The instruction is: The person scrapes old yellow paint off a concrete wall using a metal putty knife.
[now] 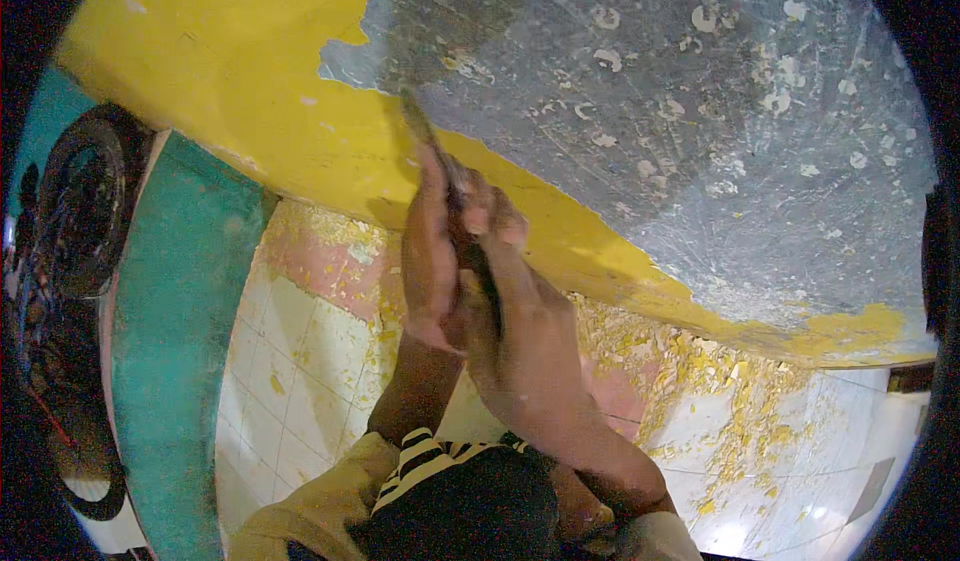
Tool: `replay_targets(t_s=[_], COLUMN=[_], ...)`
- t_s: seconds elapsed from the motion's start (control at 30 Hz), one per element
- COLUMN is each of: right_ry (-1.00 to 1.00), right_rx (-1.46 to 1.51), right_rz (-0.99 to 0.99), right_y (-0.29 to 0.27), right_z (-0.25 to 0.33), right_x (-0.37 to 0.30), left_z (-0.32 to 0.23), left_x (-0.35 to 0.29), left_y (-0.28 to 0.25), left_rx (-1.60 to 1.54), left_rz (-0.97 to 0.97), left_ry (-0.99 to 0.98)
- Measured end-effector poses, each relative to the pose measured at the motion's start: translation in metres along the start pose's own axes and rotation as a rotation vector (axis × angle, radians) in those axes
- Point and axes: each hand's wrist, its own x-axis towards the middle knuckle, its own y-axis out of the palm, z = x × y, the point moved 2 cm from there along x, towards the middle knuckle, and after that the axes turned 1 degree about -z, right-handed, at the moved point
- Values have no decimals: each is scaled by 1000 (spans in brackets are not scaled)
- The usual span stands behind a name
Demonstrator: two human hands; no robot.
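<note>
Both of my hands are closed around a scraper [424,126], whose thin blade shows nearly edge-on and a little blurred. My left hand [428,271] presses along one side of it. On the other side my right hand [530,331] wraps its dark handle, most of which the fingers hide. The blade tip meets the wall where yellow paint [250,81] borders a large stripped grey patch [600,101]. Pale round spots and scratches mark that patch. A yellow strip of paint runs along its lower edge, just beyond my knuckles.
Yellow paint flakes [740,401] litter the white-tiled floor [300,351] below the wall. A green ledge or panel [180,331] stands at left. Beyond it is a motorcycle or bicycle with a dark wheel [90,201].
</note>
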Motion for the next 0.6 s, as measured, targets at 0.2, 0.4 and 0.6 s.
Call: replay_targets(t_s=[0.2, 0.4, 0.6], right_ry=[-180, -60, 71], right_rx=[93, 57, 109], right_rz=[-13, 7, 40], right_y=[25, 4, 3], right_z=[15, 0, 7], right_x=[20, -15, -8], left_z=[-33, 3, -8], left_x=[24, -1, -1], left_y=[-18, -12, -5], left_rx=[-369, -307, -131], left_rz=[214, 278, 146], left_ry=[-49, -140, -81])
